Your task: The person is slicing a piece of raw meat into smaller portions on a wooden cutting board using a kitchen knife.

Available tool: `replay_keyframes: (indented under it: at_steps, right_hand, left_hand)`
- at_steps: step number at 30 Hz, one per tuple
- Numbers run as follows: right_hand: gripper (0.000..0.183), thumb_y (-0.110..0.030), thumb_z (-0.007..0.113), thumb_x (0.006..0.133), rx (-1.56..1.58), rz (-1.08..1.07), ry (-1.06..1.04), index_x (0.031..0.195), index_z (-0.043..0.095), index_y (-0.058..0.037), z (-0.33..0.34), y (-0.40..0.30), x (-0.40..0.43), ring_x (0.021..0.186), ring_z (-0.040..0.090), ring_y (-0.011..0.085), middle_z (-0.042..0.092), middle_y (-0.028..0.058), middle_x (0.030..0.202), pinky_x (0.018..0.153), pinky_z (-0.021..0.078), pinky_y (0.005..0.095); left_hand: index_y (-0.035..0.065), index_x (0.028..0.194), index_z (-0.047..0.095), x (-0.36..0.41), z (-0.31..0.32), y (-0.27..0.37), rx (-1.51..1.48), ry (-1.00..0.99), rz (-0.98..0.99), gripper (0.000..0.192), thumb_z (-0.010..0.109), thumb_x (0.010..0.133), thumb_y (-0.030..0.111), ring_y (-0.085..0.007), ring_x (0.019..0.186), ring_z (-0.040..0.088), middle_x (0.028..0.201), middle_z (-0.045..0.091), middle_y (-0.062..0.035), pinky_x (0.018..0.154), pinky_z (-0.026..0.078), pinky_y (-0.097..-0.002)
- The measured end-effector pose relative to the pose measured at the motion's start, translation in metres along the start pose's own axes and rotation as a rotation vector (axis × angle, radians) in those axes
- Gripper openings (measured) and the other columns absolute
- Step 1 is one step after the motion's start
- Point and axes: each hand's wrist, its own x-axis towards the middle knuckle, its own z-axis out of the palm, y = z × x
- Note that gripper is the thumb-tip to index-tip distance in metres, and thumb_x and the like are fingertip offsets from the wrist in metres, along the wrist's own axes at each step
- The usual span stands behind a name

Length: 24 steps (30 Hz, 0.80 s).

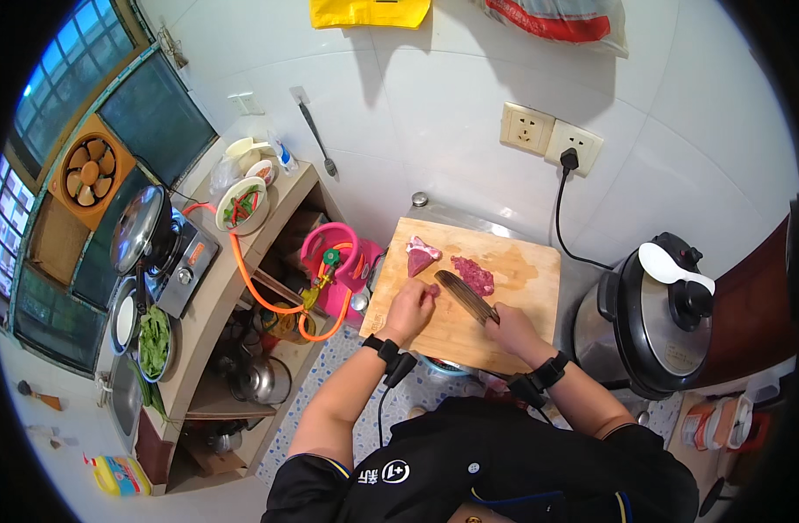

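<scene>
A wooden cutting board (523,307) lies before me on a metal surface. My right hand (514,332) grips the handle of a kitchen knife (466,295), its dark, streaked blade slanting up and left across the board. My left hand (409,310), fingers curled, presses a small piece of raw meat (433,289) against the board, left of the blade. Just beyond it sits a larger chunk of red meat (423,257) with a pale, fatty edge. A pile of minced meat (474,276) lies right of the blade's far part.
To the right stands an electric pressure cooker (661,327) with a white spoon (675,267) on its lid; its black cord (560,216) runs to a wall socket. At left are a pink-collared gas cylinder (334,245), an orange hose (242,268), and a counter with a gas stove (189,265).
</scene>
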Motion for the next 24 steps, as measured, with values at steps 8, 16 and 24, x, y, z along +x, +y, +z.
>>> replay_keyframes:
  at_steps: [8,16,24]
  right_hand:
    - [0.021,-0.020,0.053,0.078,-0.001,-0.007,-0.001,0.081,0.054,0.0007,-0.001,0.000,0.001,0.070,0.059,0.0387,0.060,0.0228,0.073,0.065,0.0462,0.0463]
    - [0.019,-0.019,0.052,0.078,-0.047,-0.053,-0.030,0.082,0.056,-0.0009,-0.002,-0.004,0.002,0.069,0.058,0.0392,0.059,0.0236,0.072,0.065,0.0462,0.0468]
    - [0.019,-0.018,0.052,0.079,-0.016,-0.088,-0.015,0.082,0.054,0.0000,-0.007,-0.019,-0.009,0.067,0.057,0.0392,0.058,0.0228,0.069,0.062,0.0447,0.0465]
  left_hand:
    - [0.0045,0.092,0.063,-0.016,-0.008,0.007,0.355,-0.102,0.384,0.016,0.059,0.077,0.009,-0.0257,0.083,0.054,0.089,0.058,-0.0089,0.072,0.046,-0.0351]
    - [0.0009,0.093,0.062,-0.019,0.000,-0.001,0.339,-0.092,0.536,0.021,0.056,0.074,0.006,-0.0239,0.089,0.054,0.100,0.058,-0.0078,0.078,0.046,-0.0319]
    - [0.0009,0.088,0.063,-0.025,0.005,0.001,0.288,-0.137,0.530,0.018,0.059,0.071,0.002,-0.0245,0.092,0.054,0.093,0.060,-0.0077,0.079,0.047,-0.0310]
